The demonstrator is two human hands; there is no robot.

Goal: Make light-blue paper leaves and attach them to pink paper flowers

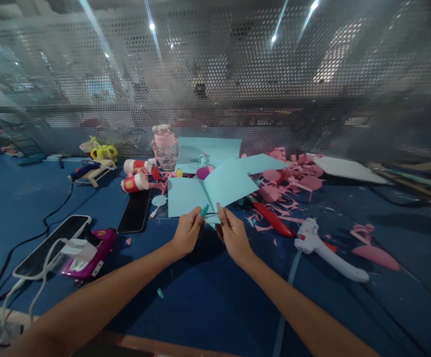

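Observation:
Both hands meet at the middle of the blue table (208, 297), just before the near edge of the light blue paper sheets. My left hand (188, 232) is closed in a pinch, its long teal thumbnail pointing away from me. My right hand (234, 239) pinches too, close beside it. Between the fingertips a small light blue paper piece (212, 218) shows; the fingers hide most of it. Right behind the hands lie a flat light blue sheet (185, 196) and another light blue sheet (232, 182) that slants over to the right.
At right lie red-handled scissors (275, 220), a white glue gun (327, 250) and pink paper scraps (297, 178). On the left are a black phone (135, 212), a white-framed phone (51, 248), a magenta device (92, 255), paper cups (135, 183) and cables. A pink-topped bottle (165, 148) stands behind.

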